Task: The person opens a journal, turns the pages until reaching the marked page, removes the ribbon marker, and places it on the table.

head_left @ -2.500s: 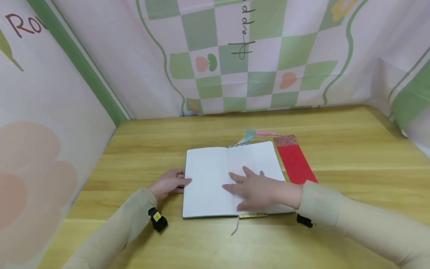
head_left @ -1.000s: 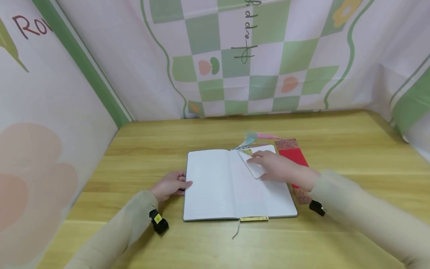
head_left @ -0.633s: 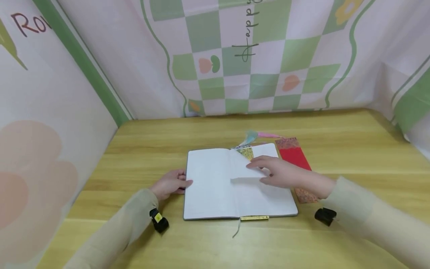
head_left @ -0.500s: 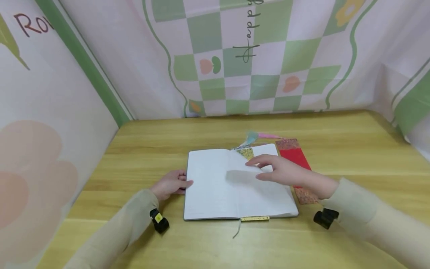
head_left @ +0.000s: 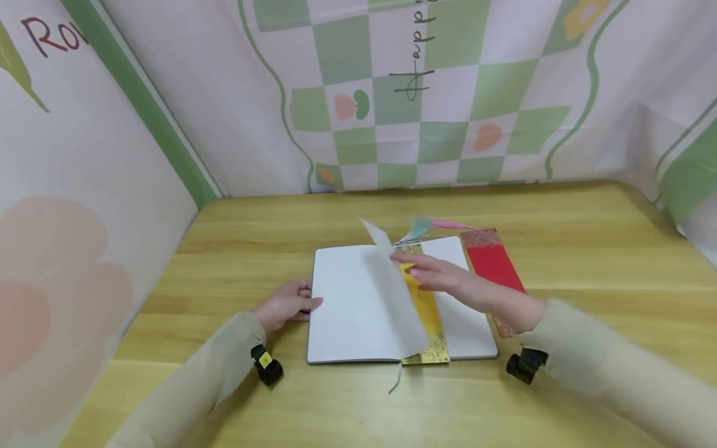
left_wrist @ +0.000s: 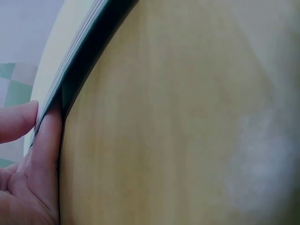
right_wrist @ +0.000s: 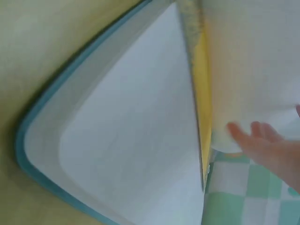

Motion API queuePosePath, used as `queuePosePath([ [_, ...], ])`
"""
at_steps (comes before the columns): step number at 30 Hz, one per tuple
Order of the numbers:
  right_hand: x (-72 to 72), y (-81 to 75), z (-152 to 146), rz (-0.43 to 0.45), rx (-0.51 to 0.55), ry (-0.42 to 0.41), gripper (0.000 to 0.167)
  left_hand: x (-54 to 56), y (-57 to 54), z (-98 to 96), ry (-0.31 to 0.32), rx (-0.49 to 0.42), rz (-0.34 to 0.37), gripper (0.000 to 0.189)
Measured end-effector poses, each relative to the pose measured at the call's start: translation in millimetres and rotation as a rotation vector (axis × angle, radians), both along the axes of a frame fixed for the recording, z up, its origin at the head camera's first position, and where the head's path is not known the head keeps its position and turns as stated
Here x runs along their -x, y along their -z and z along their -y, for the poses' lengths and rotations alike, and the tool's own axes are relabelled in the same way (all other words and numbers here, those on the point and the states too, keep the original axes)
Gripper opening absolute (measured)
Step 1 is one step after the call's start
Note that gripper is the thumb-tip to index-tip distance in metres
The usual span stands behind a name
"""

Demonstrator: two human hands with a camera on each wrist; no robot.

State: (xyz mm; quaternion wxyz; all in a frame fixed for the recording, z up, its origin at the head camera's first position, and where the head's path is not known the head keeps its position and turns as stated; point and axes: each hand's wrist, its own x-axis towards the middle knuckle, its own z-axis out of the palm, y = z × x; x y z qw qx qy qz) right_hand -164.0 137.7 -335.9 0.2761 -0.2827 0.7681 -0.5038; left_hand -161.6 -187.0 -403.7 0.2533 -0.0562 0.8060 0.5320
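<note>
An open notebook [head_left: 344,305] with blank white pages lies on the table. My left hand [head_left: 284,305] grips its left edge, thumb on top and fingers under the dark cover [left_wrist: 79,61]. One page [head_left: 400,311] stands half raised near the spine. My right hand [head_left: 454,281] touches it with extended fingertips. In the right wrist view, these fingers [right_wrist: 243,136] lie against the lifted page [right_wrist: 253,61]. A yellow bookmark [head_left: 427,305] with speckled gold ends lies along the gutter on the right-hand page.
Beside the notebook's right edge lies a red bookmark [head_left: 495,267], partly behind my right forearm. A pale blue and pink tassel [head_left: 420,227] extends past the top edge. A grey ribbon [head_left: 396,379] hangs out at the bottom. Printed curtains [head_left: 448,93] border the wooden table [head_left: 269,230].
My right hand first lies flat on the right page, then lifts its top corner and moves the page leftward, exposing the yellow bookmark. My left hand keeps its hold on the notebook.
</note>
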Motion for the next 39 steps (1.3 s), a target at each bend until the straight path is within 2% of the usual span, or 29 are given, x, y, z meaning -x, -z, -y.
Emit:
queuePosePath([
  [2, -2.6, 4.7, 6, -0.116, -0.116, -0.075, 0.056, -0.2, 0.4, 0.1, -0.008, -0.005, 0.003, 0.014],
  [6, -9.7, 13.3, 19, -0.439, -0.421, -0.225, 0.059, -0.4, 1.3, -0.4, -0.025, -0.007, 0.004, 0.019],
  [8, -12.6, 16.3, 25, -0.544, -0.54, -0.275, 0.06, -0.5, 1.3, -0.9, -0.031, -0.008, -0.001, 0.023],
  [9, -13.9, 17.1, 27, -0.567, -0.575, -0.293, 0.061, -0.4, 1.4, -0.9, -0.03, -0.012, -0.003, 0.024],
  [15, -16.1, 19.2, 40, -0.638, -0.662, -0.356, 0.062, 2.1, 2.1, 1.1, -0.022, -0.061, 0.01, 0.025],
  [20, -15.6, 15.5, 48, -0.683, -0.75, -0.383, 0.061, 2.7, 1.3, 3.4, -0.046, -0.118, 0.05, 0.039],
  [25, -16.2, 12.6, 52, -0.676, -0.774, -0.383, 0.057, 0.3, -0.9, 3.7, -0.002, -0.085, 0.071, 0.024],
  [29, -11.0, 12.6, 49, -0.663, -0.72, -0.358, 0.053, -2.4, -1.6, 3.8, 0.021, -0.064, 0.069, 0.019],
  [31, -3.6, 11.7, 45, -0.683, -0.667, -0.321, 0.051, -2.3, -1.3, 3.8, 0.02, -0.065, 0.067, 0.019],
  [34, 11.8, 8.4, 36, -0.677, -0.616, -0.214, 0.049, -1.0, -0.6, 3.3, 0.022, -0.065, 0.062, 0.019],
  [39, 36.9, 0.2, 22, -0.59, -0.629, 0.011, 0.059, 1.2, 0.4, 2.6, 0.015, -0.057, 0.051, 0.016],
])
